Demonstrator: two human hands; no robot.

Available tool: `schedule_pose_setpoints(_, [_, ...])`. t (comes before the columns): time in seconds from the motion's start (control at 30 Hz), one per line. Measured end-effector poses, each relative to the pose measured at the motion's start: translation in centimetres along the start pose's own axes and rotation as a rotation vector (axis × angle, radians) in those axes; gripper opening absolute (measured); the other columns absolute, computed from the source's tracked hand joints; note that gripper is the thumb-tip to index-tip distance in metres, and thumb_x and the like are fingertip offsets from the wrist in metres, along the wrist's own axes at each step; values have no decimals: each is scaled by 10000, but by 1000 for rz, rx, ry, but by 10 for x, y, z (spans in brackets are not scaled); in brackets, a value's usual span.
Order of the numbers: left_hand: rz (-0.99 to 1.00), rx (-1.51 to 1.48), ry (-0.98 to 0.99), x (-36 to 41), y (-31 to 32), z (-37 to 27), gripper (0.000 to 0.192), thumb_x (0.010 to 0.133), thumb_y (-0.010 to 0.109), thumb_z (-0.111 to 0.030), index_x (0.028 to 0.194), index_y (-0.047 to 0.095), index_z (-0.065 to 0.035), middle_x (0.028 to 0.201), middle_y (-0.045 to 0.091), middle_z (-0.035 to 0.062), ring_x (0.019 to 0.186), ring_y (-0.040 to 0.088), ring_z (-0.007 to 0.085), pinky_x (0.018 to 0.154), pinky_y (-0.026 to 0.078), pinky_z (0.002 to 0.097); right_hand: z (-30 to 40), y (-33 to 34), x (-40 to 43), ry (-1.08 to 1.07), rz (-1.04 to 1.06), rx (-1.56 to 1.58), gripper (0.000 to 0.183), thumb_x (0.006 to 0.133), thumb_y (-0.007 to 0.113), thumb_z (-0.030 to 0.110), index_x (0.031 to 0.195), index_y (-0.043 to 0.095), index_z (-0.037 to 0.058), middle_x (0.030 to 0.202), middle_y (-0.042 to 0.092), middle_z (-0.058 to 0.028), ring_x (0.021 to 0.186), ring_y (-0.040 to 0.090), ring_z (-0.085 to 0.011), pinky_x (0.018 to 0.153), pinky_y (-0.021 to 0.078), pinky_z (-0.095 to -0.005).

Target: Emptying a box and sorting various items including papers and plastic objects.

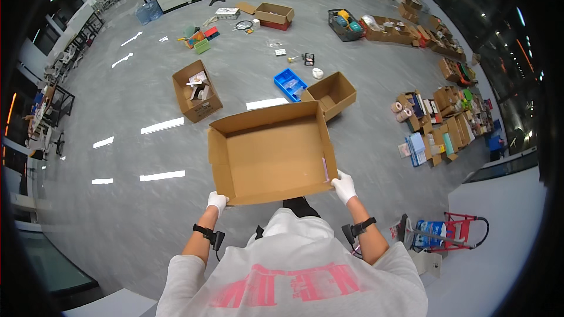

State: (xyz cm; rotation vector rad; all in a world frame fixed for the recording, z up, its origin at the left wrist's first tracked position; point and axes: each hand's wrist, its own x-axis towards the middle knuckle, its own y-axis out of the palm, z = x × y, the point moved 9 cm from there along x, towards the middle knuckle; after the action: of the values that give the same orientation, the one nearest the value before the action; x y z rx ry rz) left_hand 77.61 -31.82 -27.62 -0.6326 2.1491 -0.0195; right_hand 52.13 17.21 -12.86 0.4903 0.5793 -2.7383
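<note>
A wide, shallow cardboard box (273, 154) is held in front of my body, its open side facing up. My left hand (217, 201), in a white glove, grips its near left corner. At the near right corner my right hand (344, 186), gloved the same way, holds the wall. Inside the box I see bare cardboard and a thin purple strip (325, 169) along the right side. My fingertips are partly hidden by the box walls. Just past its far right corner stands a smaller open carton (331, 96), next to a blue plastic tray (282, 80) with clear packaging in it.
On the grey floor, an open carton (188, 110) with white items stands left of my box. Farther off are colourful plastic bins (202, 46), a brown box (274, 9) and a black crate (341, 33). Several cartons (436, 143) crowd the right, above a red hand truck (460, 233).
</note>
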Motion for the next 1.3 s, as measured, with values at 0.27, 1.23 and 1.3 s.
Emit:
schedule_pose_setpoints(0.27, [-172, -523, -134, 20, -62, -112, 327, 812, 449, 178, 1107, 576, 119, 1116, 643, 216, 970, 683, 409, 729, 634, 561, 90, 39, 171, 81, 234, 472, 570, 972, 646, 198, 1446, 456, -56, 1270, 636, -178, 1049, 692, -243, 813, 595, -335])
schedule_pose_setpoints(1.23, [-591, -338, -431, 300, -246, -266, 441, 838, 646, -269, 1163, 637, 29, 1169, 646, 173, 976, 650, 346, 704, 596, 483, 152, 60, 613, 617, 77, 125, 386, 938, 605, 222, 1269, 598, 23, 1120, 690, -195, 885, 718, -337, 760, 603, -444])
schedule_pose_setpoints(1.3, [-734, -799, -416, 328, -256, -285, 332, 873, 591, -126, 1166, 621, 27, 1177, 619, 170, 937, 646, 336, 630, 615, 519, 151, 65, 629, 667, 104, 122, 444, 965, 576, 244, 1348, 532, 24, 1280, 627, -266, 1034, 677, -422, 862, 576, -504])
